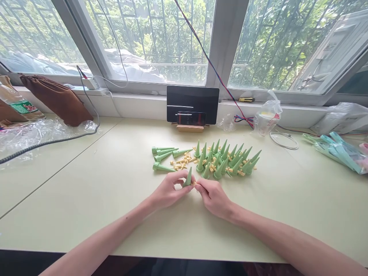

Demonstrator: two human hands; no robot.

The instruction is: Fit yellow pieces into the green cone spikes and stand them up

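Observation:
My left hand (169,189) is closed around a green plastic plant-watering spike (188,178), its tip pointing up. Pinched in the fingers of my right hand (214,197) is a small yellow valve (194,183), held against the side of the spike's base; fingertips hide part of it. Just beyond my hands lie several loose yellow valves (181,165). Several green spikes (162,156) rest on their sides to the left of that pile. On the right, a cluster of upright green spikes (218,159) stands close together, with yellow valves at their bases.
A black tablet (192,100) and a phone (191,119) lean on a cardboard stand (189,128) at the back. To the left are a brown pouch (60,99) and a dark cable (71,137). A bagged cup (268,117) and wrapped pale-green items (339,151) sit right.

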